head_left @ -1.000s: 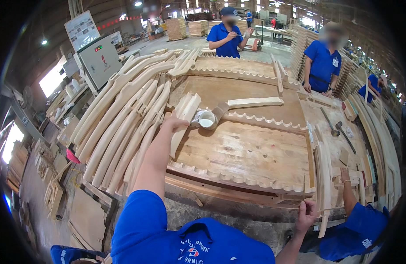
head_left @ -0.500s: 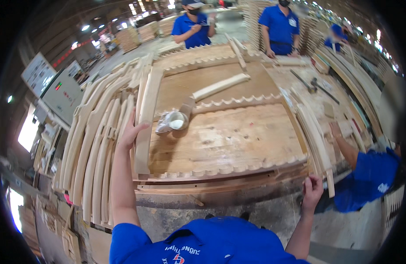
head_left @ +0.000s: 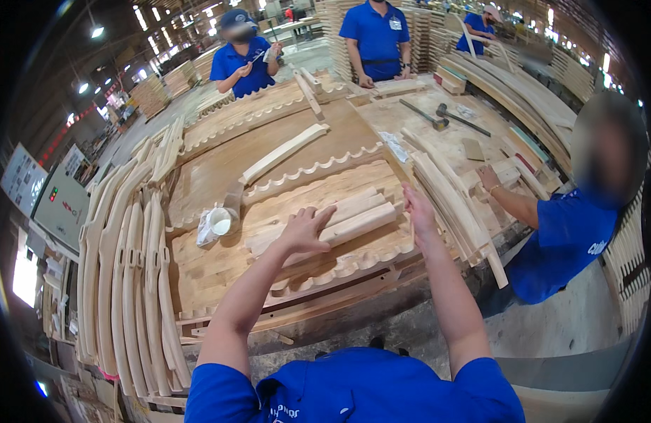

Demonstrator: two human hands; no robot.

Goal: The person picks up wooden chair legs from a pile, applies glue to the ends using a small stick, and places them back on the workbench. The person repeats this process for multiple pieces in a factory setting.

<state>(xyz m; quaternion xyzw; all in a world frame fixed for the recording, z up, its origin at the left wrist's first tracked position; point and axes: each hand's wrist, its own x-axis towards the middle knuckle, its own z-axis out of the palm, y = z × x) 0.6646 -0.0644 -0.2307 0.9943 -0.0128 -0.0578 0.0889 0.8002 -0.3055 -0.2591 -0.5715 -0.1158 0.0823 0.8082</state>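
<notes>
Two pale wooden pieces [head_left: 364, 224] lie side by side on the wooden work table [head_left: 205, 271] in front of me. My left hand [head_left: 305, 231] is over their left part, fingers spread and thumb out; whether it presses on them I cannot tell. Past their right end my right hand [head_left: 419, 213] is held with its fingers stretched out, apart from the pieces and holding nothing. A scalloped wooden strip [head_left: 346, 266] runs along the near edge, and another scalloped strip [head_left: 311, 169] lies beyond the pieces. A cup of white liquid [head_left: 219, 221] stands left of my left hand.
Curved wooden parts [head_left: 128, 282] are stacked at the left. Long wooden pieces [head_left: 449, 201] lie along the right side, with hammers [head_left: 441, 116] beyond. A co-worker [head_left: 565, 218] reaches in at the right; other people [head_left: 378, 42] stand behind the table. A loose wooden bar [head_left: 284, 153] lies farther back.
The long wood at the table's left side now lies across the table before me. My left hand has moved right with it, my right hand up and forward. The view has shifted.
</notes>
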